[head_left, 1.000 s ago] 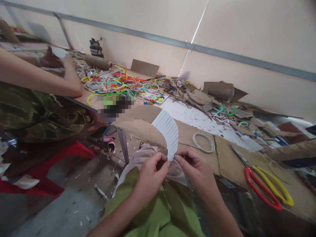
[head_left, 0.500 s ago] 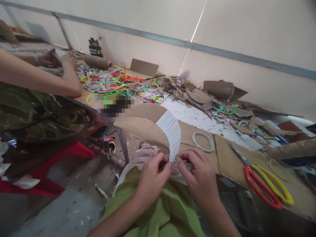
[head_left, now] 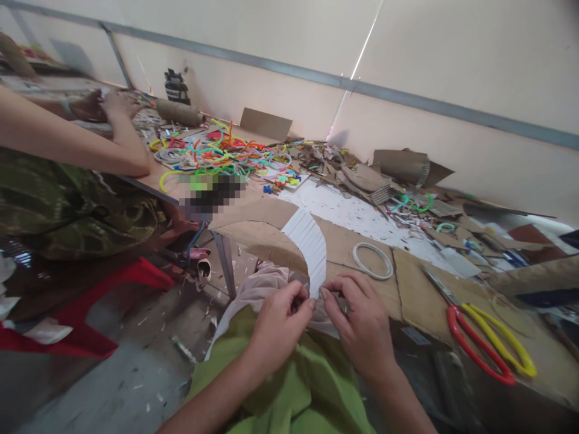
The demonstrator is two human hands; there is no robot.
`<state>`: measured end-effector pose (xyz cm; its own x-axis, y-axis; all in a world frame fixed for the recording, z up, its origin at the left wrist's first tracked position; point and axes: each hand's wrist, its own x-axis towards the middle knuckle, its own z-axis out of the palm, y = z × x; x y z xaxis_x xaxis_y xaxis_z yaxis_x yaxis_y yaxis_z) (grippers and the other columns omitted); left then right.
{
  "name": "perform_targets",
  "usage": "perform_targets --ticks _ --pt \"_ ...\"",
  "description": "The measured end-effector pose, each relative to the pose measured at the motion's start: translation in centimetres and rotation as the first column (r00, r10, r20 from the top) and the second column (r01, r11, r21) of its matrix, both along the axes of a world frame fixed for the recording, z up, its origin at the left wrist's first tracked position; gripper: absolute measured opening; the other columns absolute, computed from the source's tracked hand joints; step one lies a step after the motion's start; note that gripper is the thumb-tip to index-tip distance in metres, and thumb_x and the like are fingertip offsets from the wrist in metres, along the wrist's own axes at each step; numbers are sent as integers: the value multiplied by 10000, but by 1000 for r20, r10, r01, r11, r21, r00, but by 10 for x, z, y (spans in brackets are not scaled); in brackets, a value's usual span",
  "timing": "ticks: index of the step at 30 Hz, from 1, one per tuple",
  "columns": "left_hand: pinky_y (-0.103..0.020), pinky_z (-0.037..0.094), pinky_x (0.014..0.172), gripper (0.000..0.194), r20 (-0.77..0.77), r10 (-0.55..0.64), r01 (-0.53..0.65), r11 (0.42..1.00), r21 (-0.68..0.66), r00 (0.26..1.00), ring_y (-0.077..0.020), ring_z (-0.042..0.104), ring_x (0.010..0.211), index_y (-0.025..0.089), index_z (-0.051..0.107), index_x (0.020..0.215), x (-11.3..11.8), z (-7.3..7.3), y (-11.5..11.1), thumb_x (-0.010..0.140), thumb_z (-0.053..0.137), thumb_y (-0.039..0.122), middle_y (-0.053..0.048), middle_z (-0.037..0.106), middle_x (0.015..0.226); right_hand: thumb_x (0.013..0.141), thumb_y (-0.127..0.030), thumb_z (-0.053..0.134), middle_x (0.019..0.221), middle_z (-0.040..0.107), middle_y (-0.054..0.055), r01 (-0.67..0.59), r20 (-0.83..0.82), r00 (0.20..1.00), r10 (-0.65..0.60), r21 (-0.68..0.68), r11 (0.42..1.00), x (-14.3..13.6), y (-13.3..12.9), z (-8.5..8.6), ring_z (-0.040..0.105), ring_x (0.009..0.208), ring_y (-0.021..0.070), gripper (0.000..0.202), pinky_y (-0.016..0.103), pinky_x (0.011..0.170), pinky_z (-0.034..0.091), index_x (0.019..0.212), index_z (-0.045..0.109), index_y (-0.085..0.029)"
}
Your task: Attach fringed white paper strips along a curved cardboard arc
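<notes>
A curved white paper strip with dark cross lines [head_left: 312, 244] rises from my fingers and bends back over the cardboard. My left hand [head_left: 283, 319] pinches its lower end between thumb and index finger. Against the right edge of that same end, the thumb and fingers of my right hand [head_left: 359, 316] are pressed together. Just beyond my right hand, a pale ring [head_left: 373, 260] lies on the cardboard sheet [head_left: 344, 232]. Scissors with one red and one yellow handle [head_left: 479, 337] rest farther right, blades pointing away.
Colourful pipe cleaners [head_left: 226, 150] are heaped on the table at the back left. Cardboard scraps [head_left: 357, 178] pile up along the wall. At left, a co-worker's arm [head_left: 81, 135] leans on the table, above a red plastic stool [head_left: 90, 313].
The paper strip has tilted slightly left and lower at its far end. My hands stay almost in place. The co-worker's hands have shifted a little.
</notes>
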<state>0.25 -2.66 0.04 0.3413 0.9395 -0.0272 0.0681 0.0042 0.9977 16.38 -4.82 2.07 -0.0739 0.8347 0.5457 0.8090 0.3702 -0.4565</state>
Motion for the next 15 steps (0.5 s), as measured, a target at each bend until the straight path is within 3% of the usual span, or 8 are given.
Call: perform_targets --ticks 4,8,11,15 --pt "-283 280 575 217 199 -34 65 986 -152 979 -131 356 595 231 461 732 2 0 0 861 572 365 68 392 631 1008 -308 571 890 656 47 33 -235 970 -65 -141 989 6 -1 -2 617 845 227 165 338 738 463 917 678 -222" --pt "-276 270 568 238 249 -19 69 979 -194 968 -123 337 589 228 457 735 5 2 -3 849 588 392 71 391 625 997 -456 580 891 685 48 -6 -444 884 -147 -325 946 12 -6 -5 622 845 234 272 341 743 462 944 704 -219" --pt "-274 279 579 244 242 -16 61 982 -181 970 -124 349 606 224 463 727 7 4 -5 846 588 397 64 397 636 929 -524 668 863 691 37 -154 -620 766 -168 -432 889 11 -8 -5 616 808 221 315 332 739 473 928 714 -212" --pt "-276 278 589 254 255 -41 91 978 -187 966 -128 347 623 225 458 719 6 5 -7 831 599 404 59 391 653 807 -496 817 794 687 18 -342 -804 555 -215 -456 822 6 -6 -6 594 706 177 323 297 676 478 838 711 -192"
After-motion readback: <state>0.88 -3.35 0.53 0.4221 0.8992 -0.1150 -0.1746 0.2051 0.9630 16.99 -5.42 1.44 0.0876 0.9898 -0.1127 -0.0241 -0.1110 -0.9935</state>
